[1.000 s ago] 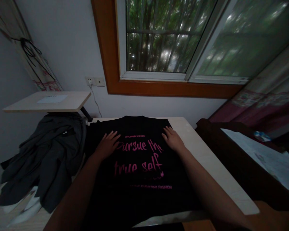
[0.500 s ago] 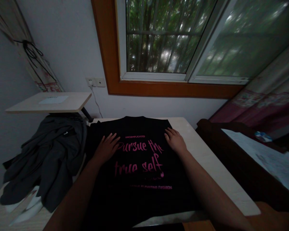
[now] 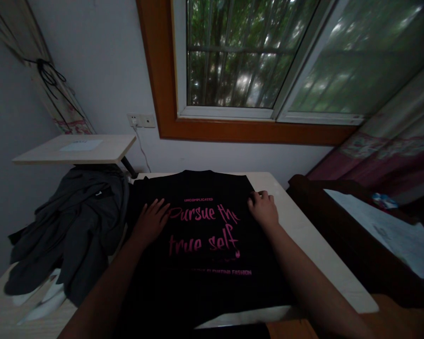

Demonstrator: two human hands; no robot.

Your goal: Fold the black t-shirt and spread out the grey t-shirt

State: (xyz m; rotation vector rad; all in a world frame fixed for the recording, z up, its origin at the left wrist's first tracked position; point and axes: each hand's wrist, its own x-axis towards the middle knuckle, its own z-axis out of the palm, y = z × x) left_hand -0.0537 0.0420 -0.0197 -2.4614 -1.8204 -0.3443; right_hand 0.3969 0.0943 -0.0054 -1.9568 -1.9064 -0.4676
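Observation:
A black T-shirt (image 3: 205, 294) lies spread on the pale table, collar toward the wall, with pink lettering across it. My left hand (image 3: 151, 221) rests flat on its left part beside the lettering, fingers stretched and slightly apart. At the shirt's right edge, below the shoulder, my right hand (image 3: 265, 209) has its fingers bent and closed on the black cloth. A bit of fabric shows by the thumb and fingertips. The shirt's lower left part is dark and partly hidden by my left forearm.
A heap of dark grey clothing (image 3: 74, 216) lies left, under a small raised shelf (image 3: 116, 148) bearing a paper. The table (image 3: 314, 249) ends near the wall, below a window (image 3: 243, 56). Right of it stands a dark brown surface (image 3: 321, 226) with a whitish sheet (image 3: 385, 230).
My right hand has moved slightly right to the shirt's edge, and its fingers have curled onto the cloth. My left hand has shifted a little left, still flat.

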